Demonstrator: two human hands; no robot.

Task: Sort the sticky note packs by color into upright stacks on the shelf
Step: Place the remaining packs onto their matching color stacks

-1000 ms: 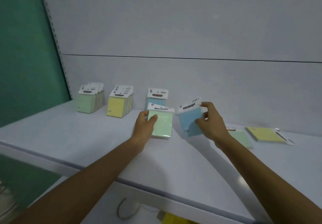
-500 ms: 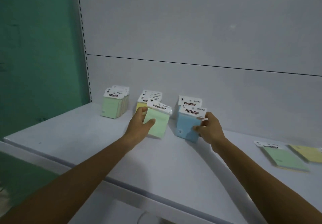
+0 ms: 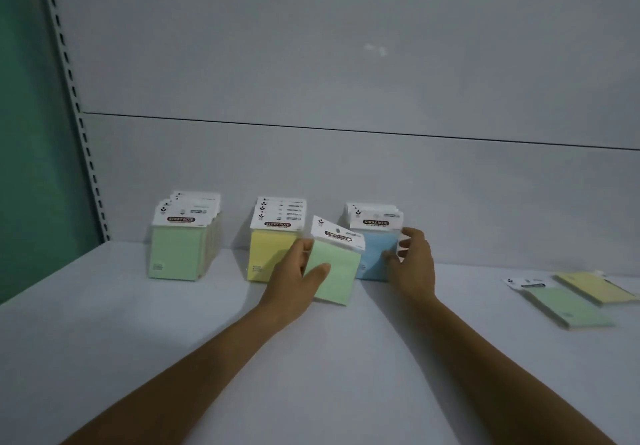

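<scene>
Three upright stacks of sticky note packs stand along the back of the white shelf (image 3: 138, 334): a green stack (image 3: 180, 250) at left, a yellow stack (image 3: 268, 250) in the middle, a blue stack (image 3: 375, 254) at right. My left hand (image 3: 298, 278) holds a green pack (image 3: 337, 278), tilted, in front of the gap between the yellow and blue stacks. My right hand (image 3: 414, 266) is at the right edge of the blue stack, fingers spread, fingertips just off its front pack.
A green pack (image 3: 568, 308) and a yellow pack (image 3: 595, 287) lie flat on the shelf at far right. A slotted upright rail (image 3: 74, 112) and a green wall (image 3: 31, 133) bound the shelf on the left. A grey back panel rises behind the stacks.
My right hand has set the blue pack upright at the front of the blue stack and opened. My left hand still carries the green pack, now near the yellow stack.
</scene>
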